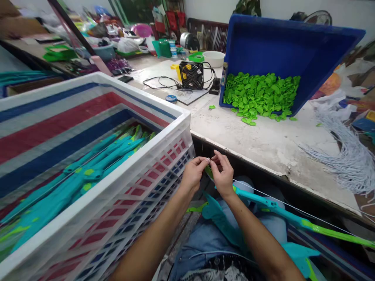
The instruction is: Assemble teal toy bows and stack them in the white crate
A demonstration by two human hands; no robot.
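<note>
A teal and lime-green toy bow [272, 205] lies across my lap, its far limb reaching toward the right edge of the view. A thin white string [293, 207] runs along it up to my hands. My left hand [192, 171] pinches the string's end, where a small white loop or knot shows between the fingertips. Close against it, my right hand [223, 175] is closed on the same bit of string with thumb and fingers. The bow's green tip sits just below the fingers, partly hidden by them.
Left of me stands a white plastic crate [164, 136] with striped lining, holding several teal bows [96, 168]. On the table, a tipped blue bin [281, 43] spills green plastic pieces [260, 95]. A small black fan [191, 75] and a bundle of white strings [348, 160] lie there too.
</note>
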